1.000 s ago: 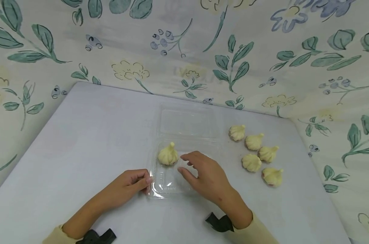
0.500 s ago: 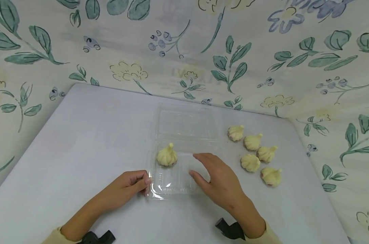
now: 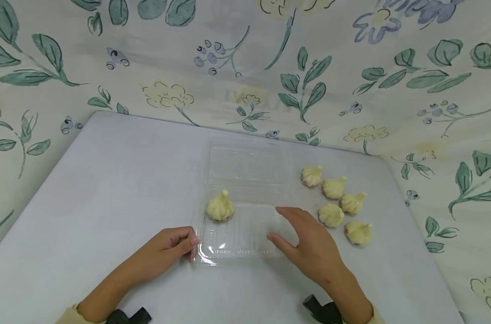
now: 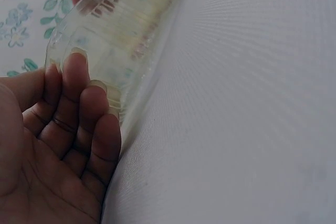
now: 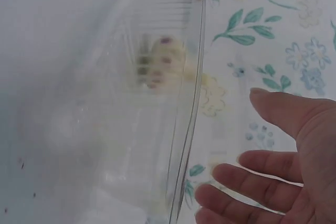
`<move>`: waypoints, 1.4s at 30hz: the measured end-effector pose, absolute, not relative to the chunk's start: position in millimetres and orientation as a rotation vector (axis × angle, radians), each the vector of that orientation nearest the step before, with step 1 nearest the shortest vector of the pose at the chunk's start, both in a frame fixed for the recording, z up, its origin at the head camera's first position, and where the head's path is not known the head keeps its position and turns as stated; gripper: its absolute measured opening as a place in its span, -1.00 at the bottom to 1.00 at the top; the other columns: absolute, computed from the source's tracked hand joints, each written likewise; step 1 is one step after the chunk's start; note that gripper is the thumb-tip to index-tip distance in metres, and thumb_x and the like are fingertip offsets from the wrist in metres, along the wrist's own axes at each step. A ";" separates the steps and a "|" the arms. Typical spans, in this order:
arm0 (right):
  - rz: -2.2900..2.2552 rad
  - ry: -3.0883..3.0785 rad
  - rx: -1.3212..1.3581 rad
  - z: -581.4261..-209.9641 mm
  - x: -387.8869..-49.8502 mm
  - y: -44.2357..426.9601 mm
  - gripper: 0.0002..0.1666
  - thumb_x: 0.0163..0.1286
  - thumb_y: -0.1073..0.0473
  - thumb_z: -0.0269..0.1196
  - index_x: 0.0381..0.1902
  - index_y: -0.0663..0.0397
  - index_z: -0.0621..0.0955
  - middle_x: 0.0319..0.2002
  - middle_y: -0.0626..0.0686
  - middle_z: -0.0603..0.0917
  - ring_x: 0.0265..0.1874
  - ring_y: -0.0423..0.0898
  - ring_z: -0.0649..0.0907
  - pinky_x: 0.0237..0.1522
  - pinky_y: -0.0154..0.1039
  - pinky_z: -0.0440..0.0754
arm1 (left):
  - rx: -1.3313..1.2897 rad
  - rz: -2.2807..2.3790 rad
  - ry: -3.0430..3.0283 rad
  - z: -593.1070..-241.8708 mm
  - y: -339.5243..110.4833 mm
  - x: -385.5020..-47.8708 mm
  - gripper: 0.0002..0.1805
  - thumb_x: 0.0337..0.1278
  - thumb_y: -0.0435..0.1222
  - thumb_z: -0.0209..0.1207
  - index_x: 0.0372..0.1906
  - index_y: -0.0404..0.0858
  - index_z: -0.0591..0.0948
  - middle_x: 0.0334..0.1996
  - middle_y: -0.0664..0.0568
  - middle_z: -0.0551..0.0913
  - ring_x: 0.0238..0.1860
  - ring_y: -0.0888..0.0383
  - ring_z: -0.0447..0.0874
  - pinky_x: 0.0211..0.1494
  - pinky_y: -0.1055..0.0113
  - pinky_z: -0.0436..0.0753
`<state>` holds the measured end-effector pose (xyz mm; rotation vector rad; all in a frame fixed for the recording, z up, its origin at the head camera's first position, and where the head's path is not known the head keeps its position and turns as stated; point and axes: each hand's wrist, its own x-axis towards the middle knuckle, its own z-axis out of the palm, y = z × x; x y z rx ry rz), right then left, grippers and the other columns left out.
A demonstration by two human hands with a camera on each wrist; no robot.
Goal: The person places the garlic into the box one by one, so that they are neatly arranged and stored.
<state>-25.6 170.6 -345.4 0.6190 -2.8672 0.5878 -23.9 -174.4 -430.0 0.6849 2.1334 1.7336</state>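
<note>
A clear plastic container (image 3: 245, 229) lies with its lid (image 3: 245, 164) folded back behind it. One garlic bulb (image 3: 220, 207) stands in its left part. My left hand (image 3: 164, 252) pinches the container's left edge between thumb and fingers; in the left wrist view the left hand (image 4: 68, 129) has its fingers curled at the rim. Over the container's right side is my right hand (image 3: 312, 249), thumb and fingers spread and holding nothing; the right wrist view shows the right hand (image 5: 283, 156) beside the clear wall (image 5: 191, 103).
Several garlic bulbs (image 3: 330, 215) lie in a group on the white table (image 3: 128, 180), right of the container. A flower-patterned cloth (image 3: 229, 99) rises behind the table's back edge. Black devices (image 3: 322, 310) are at both wrists.
My right hand has moved right, away from the bulb in the container, and its fingers are spread wider. The left hand keeps its grip on the edge.
</note>
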 end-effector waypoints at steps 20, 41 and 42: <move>0.635 -2.936 0.427 -346.0 -16.4 215.1 -0.20 0.25 -0.16 0.55 0.35 0.05 0.58 0.29 0.11 0.61 0.29 0.14 0.58 0.22 0.19 0.56 | 0.651 1.678 2.183 -434.5 -180.3 -23.6 -0.71 0.63 -0.25 0.07 -0.38 -0.02 0.54 -0.47 0.14 0.59 -0.35 0.13 0.56 -0.20 0.29 0.54; 0.461 -2.910 0.280 -350.9 -19.5 267.1 -0.05 0.23 -0.02 0.58 0.46 0.19 0.43 0.44 0.27 0.43 0.41 0.30 0.39 0.23 0.35 0.46 | 0.690 1.737 2.093 -431.9 -175.3 -25.7 -0.73 0.63 -0.33 0.03 -0.34 -0.11 0.54 -0.43 0.08 0.61 -0.32 0.11 0.57 -0.18 0.29 0.58; 0.457 -2.917 0.270 -351.1 -20.0 270.1 -0.05 0.25 -0.03 0.57 0.46 0.20 0.42 0.44 0.27 0.42 0.41 0.31 0.39 0.23 0.36 0.46 | 0.687 1.734 2.095 -432.0 -175.1 -25.9 -0.73 0.64 -0.32 0.03 -0.34 -0.10 0.54 -0.43 0.09 0.61 -0.32 0.12 0.57 -0.18 0.29 0.58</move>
